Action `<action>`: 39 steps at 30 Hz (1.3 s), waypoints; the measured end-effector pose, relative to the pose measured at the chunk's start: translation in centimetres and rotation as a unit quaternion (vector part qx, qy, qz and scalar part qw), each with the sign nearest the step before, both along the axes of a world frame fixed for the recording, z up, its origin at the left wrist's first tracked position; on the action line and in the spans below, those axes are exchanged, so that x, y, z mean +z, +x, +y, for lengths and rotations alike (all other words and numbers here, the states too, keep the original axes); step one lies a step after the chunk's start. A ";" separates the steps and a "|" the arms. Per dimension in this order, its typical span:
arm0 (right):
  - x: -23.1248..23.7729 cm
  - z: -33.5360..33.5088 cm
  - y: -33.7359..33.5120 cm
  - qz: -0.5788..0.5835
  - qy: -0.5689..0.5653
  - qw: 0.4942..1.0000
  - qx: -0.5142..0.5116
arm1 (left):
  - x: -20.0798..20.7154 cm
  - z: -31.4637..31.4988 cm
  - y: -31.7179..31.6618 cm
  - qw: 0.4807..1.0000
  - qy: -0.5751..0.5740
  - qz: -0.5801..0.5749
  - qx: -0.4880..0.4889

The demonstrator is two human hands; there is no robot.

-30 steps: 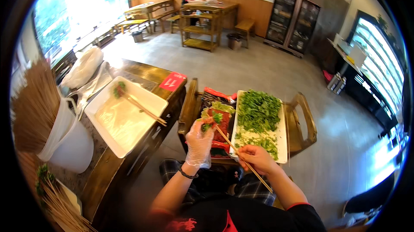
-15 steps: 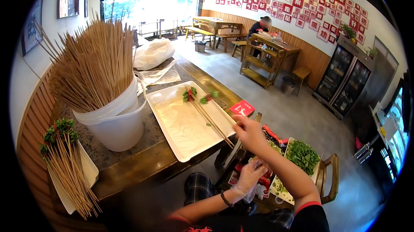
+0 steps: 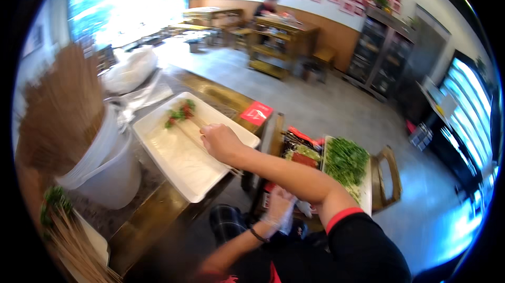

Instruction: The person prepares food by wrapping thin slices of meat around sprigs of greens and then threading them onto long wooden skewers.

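My right hand (image 3: 220, 142) reaches over a white rectangular tray (image 3: 197, 192), fingers closed on the thin stick of a skewer. At the tray's far left end lie green-leaf skewers (image 3: 180, 114) with red bits, their sticks running back under my hand and past the near rim. My left hand (image 3: 280, 208), in a clear plastic glove, is held low near my lap beside the chair. Its fingers are curled, and what they hold is hidden. Close to it, food in red and black packaging (image 3: 302, 156) sits beside a white tray (image 3: 365, 199) of chopped green leaves (image 3: 344, 165).
A white bucket (image 3: 113, 178) packed with bare sticks (image 3: 63, 109) stands left on the table. More finished skewers (image 3: 71, 235) lie in a tray at lower left. A red card (image 3: 256, 112) rests at the table corner. A wooden chair (image 3: 389, 178) is at right; a person (image 3: 266, 5) sits far off.
My right hand has moved left, from beside the tray to over it. The blurred skewer now lies near the other. My view has swung right; my left hand stays low.
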State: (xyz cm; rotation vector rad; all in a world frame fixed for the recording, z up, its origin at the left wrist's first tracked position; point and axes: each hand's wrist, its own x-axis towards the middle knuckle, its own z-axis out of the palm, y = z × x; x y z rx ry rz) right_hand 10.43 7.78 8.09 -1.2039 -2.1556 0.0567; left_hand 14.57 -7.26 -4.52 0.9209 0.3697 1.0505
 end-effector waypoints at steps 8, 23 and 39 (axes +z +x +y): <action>3.0 -15.2 28.7 0.131 -0.211 0.935 -0.252 | 4.2 1.0 0.4 0.997 -0.063 -0.022 -0.031; -10.8 -21.5 37.1 -0.029 -0.304 0.828 -0.471 | 2.7 4.5 4.9 0.995 0.051 0.082 0.025; -11.5 -21.5 34.3 -0.079 -0.204 0.870 -0.441 | 1.8 7.1 6.9 0.696 0.423 0.576 0.077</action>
